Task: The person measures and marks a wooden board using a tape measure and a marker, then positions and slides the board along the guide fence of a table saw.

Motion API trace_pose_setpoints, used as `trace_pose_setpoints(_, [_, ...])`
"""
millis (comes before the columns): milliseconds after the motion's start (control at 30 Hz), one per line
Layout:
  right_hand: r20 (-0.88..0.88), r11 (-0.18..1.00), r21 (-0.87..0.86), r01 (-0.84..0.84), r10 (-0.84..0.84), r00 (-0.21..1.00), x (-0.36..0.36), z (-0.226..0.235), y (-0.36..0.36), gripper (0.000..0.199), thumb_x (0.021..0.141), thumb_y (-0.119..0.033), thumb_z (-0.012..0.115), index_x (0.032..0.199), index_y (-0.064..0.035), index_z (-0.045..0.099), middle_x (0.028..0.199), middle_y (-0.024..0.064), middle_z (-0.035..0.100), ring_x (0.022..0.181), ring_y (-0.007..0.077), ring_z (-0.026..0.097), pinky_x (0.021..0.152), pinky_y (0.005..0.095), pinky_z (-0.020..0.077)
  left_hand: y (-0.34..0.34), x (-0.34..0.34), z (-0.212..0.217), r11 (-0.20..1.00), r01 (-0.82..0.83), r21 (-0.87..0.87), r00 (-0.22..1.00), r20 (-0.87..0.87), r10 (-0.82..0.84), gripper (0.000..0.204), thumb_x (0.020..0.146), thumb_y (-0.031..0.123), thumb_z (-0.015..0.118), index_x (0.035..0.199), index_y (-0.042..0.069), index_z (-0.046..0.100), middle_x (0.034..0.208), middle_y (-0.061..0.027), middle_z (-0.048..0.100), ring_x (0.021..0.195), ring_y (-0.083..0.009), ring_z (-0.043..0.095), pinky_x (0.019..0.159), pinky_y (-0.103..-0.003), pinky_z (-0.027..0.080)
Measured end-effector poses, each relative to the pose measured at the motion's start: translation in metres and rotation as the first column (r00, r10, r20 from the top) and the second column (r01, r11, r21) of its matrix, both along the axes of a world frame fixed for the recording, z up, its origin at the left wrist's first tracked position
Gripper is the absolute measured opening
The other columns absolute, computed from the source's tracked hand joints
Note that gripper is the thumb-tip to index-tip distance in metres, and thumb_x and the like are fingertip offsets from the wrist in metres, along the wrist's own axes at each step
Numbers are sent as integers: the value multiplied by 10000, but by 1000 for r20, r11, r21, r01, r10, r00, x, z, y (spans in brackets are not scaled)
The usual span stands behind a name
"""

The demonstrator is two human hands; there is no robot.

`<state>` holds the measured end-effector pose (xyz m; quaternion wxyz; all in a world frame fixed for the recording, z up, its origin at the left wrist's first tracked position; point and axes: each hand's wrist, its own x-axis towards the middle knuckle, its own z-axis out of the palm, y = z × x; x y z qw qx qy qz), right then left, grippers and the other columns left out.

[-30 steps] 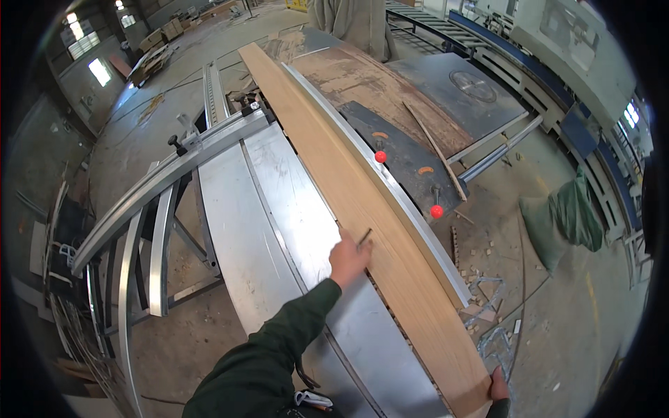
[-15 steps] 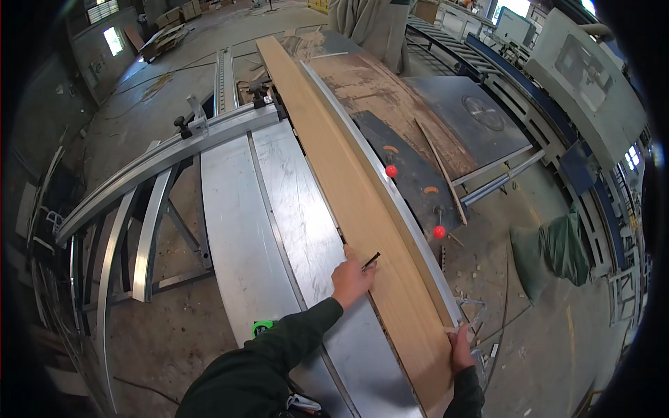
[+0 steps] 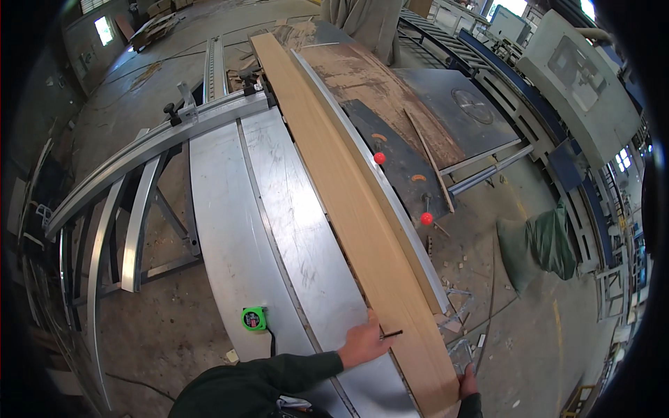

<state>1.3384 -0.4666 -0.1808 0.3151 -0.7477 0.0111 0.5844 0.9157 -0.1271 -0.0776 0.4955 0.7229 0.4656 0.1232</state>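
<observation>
A long pale wooden board lies lengthwise along the right edge of a metal saw bench. The left hand rests flat on the board's left edge near the near end, fingers together, pinching a dark pencil. The right hand grips the board's near right corner, fingers curled on it. A green tape measure sits at the bench's left edge.

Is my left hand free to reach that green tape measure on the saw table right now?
Probably yes: the left hand rests on the wooden board, and bare metal table lies between it and the green tape measure.
</observation>
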Motion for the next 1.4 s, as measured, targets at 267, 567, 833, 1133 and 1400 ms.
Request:
trace_pose_setpoints(267, [1, 989, -123, -88, 88, 996, 4, 26, -13, 1265, 784, -1002, 249, 1221, 101, 688, 1146, 191, 754, 1036, 316, 729, 954, 388, 545, 225, -52, -9, 840, -505, 198, 860, 34, 509, 545, 958, 532, 601, 1146, 22, 642, 829, -198, 735, 824, -392, 729, 715, -490, 563])
trace_pose_setpoints(567, [-224, 974, -85, -211, 187, 956, 14, 19, 59, 1246, 828, -970, 211, 1287, 106, 642, 1192, 205, 734, 1106, 305, 705, 1004, 391, 522, 418, -49, -19, 778, -515, 360, 816, -71, 574, 594, 887, 544, 674, 1008, -36, 627, 975, -273, 726, 965, -444, 708, 834, -501, 560])
trace_pose_setpoints(833, [-58, 982, 106, -158, 165, 985, -67, 95, 139, 936, 982, -782, 355, 1419, 19, 560, 1289, 131, 700, 1156, 243, 672, 1047, 399, 495, 414, -78, 11, 749, -505, 428, 800, -92, 592, 577, 876, 538, 671, 987, -28, 646, 930, -267, 728, 936, -430, 715, 809, -501, 555])
trace_pose_setpoints(1133, [574, 847, -67, -527, 465, 674, -118, 366, 146, 636, 1032, -544, 469, 954, 46, 691, 957, 176, 683, 867, 340, 632, 777, 450, 498, 382, -70, 125, 774, -602, -195, 515, 646, 564, 385, 856, 315, 800, 995, -15, 658, 788, -92, 697, 555, -218, 644, 458, -355, 466])
trace_pose_setpoints(1400, [690, 767, -477, -429, 629, 358, -229, 457, 113, 691, 1023, -543, 438, 1023, 97, 698, 992, 388, 658, 1001, 554, 632, 875, 556, 492, 323, -97, 156, 690, -289, -664, 323, 611, 723, 318, 921, 134, 717, 1156, -63, 632, 1004, -144, 728, 839, -263, 745, 615, -387, 604])
